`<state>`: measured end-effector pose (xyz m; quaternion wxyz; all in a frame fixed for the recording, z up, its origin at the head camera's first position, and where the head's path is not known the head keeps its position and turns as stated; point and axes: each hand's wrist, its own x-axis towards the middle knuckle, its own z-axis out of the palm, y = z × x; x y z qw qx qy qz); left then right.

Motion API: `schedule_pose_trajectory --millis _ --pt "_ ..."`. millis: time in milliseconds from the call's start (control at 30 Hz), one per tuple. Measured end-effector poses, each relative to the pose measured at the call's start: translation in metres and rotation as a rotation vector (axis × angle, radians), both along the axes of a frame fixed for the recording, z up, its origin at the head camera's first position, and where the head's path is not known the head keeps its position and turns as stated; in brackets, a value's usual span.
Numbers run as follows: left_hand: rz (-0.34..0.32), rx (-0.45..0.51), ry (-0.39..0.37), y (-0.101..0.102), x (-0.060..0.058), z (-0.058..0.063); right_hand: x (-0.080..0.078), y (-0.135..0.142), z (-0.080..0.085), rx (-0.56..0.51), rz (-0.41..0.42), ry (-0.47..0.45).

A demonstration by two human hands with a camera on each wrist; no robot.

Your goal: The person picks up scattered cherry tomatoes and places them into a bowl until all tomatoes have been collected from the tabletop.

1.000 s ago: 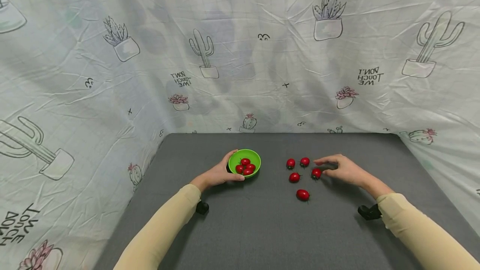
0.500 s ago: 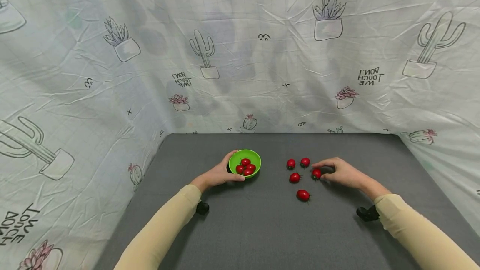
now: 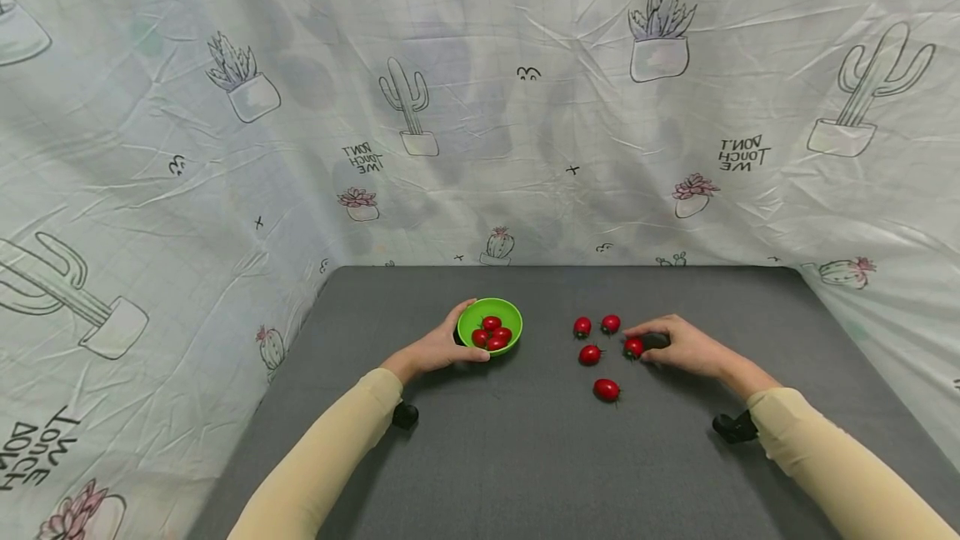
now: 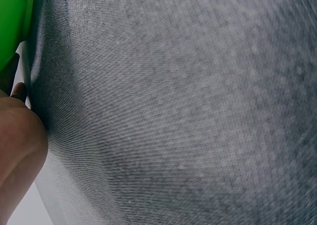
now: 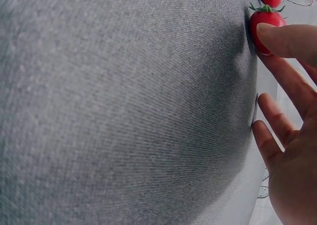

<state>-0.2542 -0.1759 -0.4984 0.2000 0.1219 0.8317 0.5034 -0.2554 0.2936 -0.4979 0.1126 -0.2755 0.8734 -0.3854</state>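
Observation:
My left hand (image 3: 435, 348) holds a small green bowl (image 3: 474, 318) by its left side, thumb near the front rim and fingers around behind. Several red cherry tomatoes (image 3: 497, 342) lie inside it. In the left wrist view only part of the bowl (image 4: 12, 17) shows, at the upper left. On the right, my right hand (image 3: 693, 347) pinches a cherry tomato (image 3: 633, 347) between thumb and index finger. The right wrist view shows the thumb across this tomato (image 5: 262, 19), its green stem end pointing up, while the other fingers are spread. It appears to rest on the table.
Several loose cherry tomatoes lie left of my right hand: one at the back (image 3: 610, 324), one beside it (image 3: 582, 327), another (image 3: 589, 355) in the middle and a front one (image 3: 606, 390). The grey table (image 3: 495, 457) ends at a cactus-printed curtain (image 3: 480, 107).
My right thumb and index finger have come together around the rightmost cherry tomato, the hand shifting slightly left. My left hand and the bowl have stayed put.

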Motion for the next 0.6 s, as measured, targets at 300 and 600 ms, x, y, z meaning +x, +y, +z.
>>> schedule_pose_trajectory --millis 300,600 --pt "0.003 -0.010 0.000 0.0009 0.0014 0.0026 0.0032 0.0046 -0.0009 0.021 -0.041 -0.001" --pt "0.007 0.001 -0.014 0.0007 0.0018 0.0033 0.0050 0.0050 -0.0033 0.017 -0.032 0.027"
